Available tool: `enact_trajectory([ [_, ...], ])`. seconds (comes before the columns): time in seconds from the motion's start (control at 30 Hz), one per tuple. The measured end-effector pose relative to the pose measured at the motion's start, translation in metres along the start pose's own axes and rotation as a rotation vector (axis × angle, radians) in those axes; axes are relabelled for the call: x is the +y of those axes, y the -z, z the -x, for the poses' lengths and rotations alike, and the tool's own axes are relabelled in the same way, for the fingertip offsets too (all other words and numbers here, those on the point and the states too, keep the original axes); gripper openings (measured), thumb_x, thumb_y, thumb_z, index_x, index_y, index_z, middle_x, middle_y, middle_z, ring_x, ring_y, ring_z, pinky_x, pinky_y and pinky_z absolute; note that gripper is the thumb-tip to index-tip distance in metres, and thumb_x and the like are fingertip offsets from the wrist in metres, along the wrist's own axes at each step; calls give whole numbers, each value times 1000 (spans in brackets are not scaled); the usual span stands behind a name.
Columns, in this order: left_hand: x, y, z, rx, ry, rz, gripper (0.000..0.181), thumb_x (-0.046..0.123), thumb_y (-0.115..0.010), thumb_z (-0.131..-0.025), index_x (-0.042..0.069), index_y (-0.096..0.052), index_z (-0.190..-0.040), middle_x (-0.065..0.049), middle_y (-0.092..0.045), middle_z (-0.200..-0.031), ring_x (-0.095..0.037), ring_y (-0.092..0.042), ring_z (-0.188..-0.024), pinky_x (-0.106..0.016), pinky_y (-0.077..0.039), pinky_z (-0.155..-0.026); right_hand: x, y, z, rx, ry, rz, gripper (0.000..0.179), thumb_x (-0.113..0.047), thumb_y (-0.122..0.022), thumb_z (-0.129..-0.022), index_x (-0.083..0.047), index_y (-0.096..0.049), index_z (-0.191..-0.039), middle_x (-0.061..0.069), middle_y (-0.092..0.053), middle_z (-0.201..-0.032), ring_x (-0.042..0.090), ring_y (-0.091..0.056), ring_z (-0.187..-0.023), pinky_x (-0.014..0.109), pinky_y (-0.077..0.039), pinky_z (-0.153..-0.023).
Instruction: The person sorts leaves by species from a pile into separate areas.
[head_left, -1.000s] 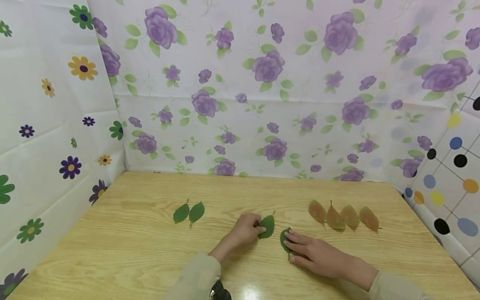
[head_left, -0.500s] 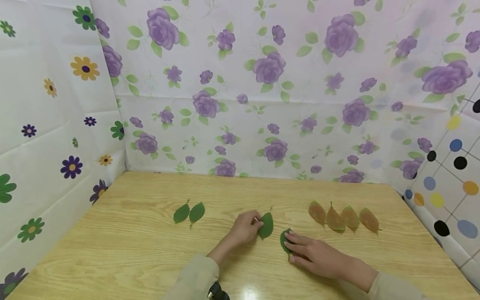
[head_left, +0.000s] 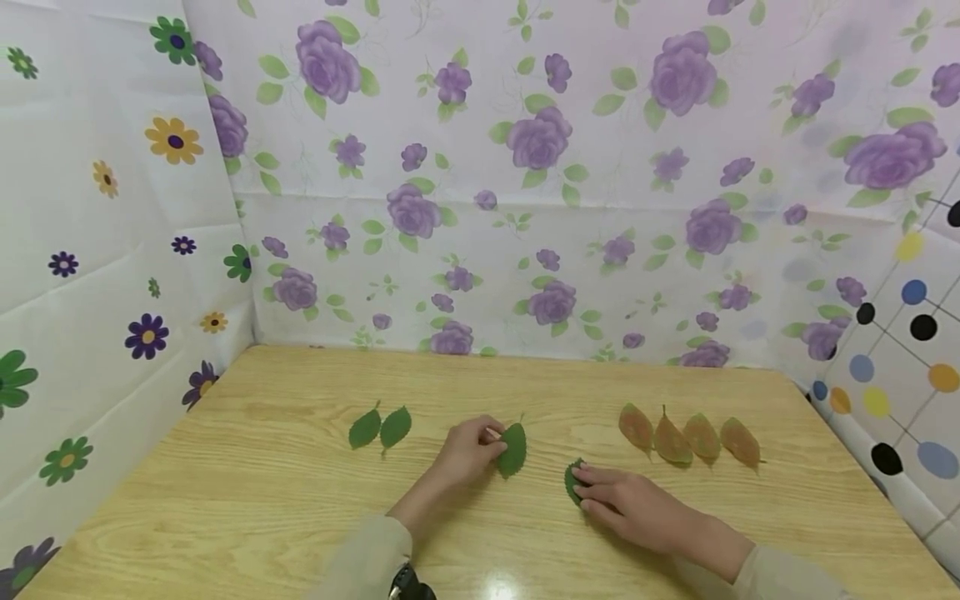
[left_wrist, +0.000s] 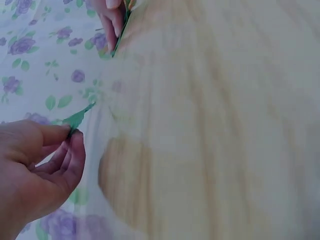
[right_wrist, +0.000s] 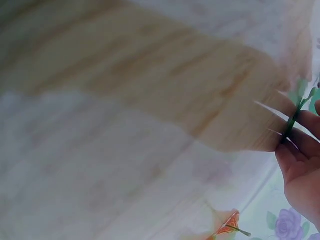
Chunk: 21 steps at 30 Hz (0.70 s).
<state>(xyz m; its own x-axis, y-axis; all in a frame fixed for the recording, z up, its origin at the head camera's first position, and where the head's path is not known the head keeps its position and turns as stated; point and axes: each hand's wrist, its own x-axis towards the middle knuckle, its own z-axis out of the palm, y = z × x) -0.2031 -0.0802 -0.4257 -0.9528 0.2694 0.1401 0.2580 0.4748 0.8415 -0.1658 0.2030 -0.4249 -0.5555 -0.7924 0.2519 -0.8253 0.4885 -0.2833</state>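
My left hand (head_left: 468, 454) pinches a green leaf (head_left: 513, 450) between thumb and fingertips, near the middle of the table. In the left wrist view that leaf (left_wrist: 77, 120) sticks out past the fingertips, seen nearly edge-on. To the right, my right hand (head_left: 637, 504) has its fingertips over a second green leaf (head_left: 572, 485), which they partly cover. The thumb is at this leaf's near edge, and its stem is hidden. In the right wrist view the leaf (right_wrist: 294, 120) shows edge-on between the fingers and the thumb.
Two green leaves (head_left: 380, 427) lie side by side at the left of the wooden table (head_left: 262, 500). Several reddish-brown leaves (head_left: 672, 437) form a row at the right. Flower-printed cloth (head_left: 480, 275) stands behind the table, with patterned sheets at both sides.
My left hand has moved left with its leaf, farther from the right hand. The right thumb has drawn in closer to the other leaf, whose stem is now out of sight.
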Motion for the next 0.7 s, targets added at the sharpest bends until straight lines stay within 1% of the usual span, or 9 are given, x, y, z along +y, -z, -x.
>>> enact_trajectory([
  [0.17, -6, 16, 3, -17, 77, 86, 14, -1, -63, -91, -4, -64, -105, -8, -61, -94, -18, -59, -83, -28, -55, -69, 1, -1, 1, 6, 7, -5, 33, -19, -52, -101, 7, -66, -117, 23, -56, -129, 39, -56, -116, 45, -51, -88],
  [0.3, -9, 31, 6, -6, 106, 78, 14, -2, -63, -91, -4, -64, -105, -10, -61, -95, -20, -60, -84, -28, -56, -70, 2, -1, 1, 10, 25, -3, 31, -17, -55, -100, 7, -66, -117, 24, -57, -128, 40, -57, -114, 44, -52, -86],
  [0.43, -11, 47, 9, 28, 86, 1, 13, -3, -63, -90, -4, -65, -103, -10, -63, -96, -22, -61, -87, -31, -55, -72, 2, -1, 0, 6, 22, -4, 30, -16, -57, -99, 6, -66, -117, 24, -56, -129, 39, -56, -115, 43, -52, -86],
  [0.57, -13, 60, 11, 67, 94, -78, 13, -4, -64, -88, -2, -67, -101, -8, -64, -95, -24, -61, -90, -34, -54, -73, 3, -2, 1, 6, 18, 1, 30, -16, -57, -99, 6, -66, -118, 23, -56, -130, 39, -56, -115, 43, -52, -86],
  [0.7, -18, 71, 12, 108, 126, -110, 15, -5, -66, -86, -3, -66, -100, -9, -64, -93, -26, -62, -90, -35, -55, -72, 4, -4, 1, 12, 19, 4, 29, -15, -58, -98, 6, -66, -118, 23, -56, -129, 39, -56, -115, 43, -52, -86],
])
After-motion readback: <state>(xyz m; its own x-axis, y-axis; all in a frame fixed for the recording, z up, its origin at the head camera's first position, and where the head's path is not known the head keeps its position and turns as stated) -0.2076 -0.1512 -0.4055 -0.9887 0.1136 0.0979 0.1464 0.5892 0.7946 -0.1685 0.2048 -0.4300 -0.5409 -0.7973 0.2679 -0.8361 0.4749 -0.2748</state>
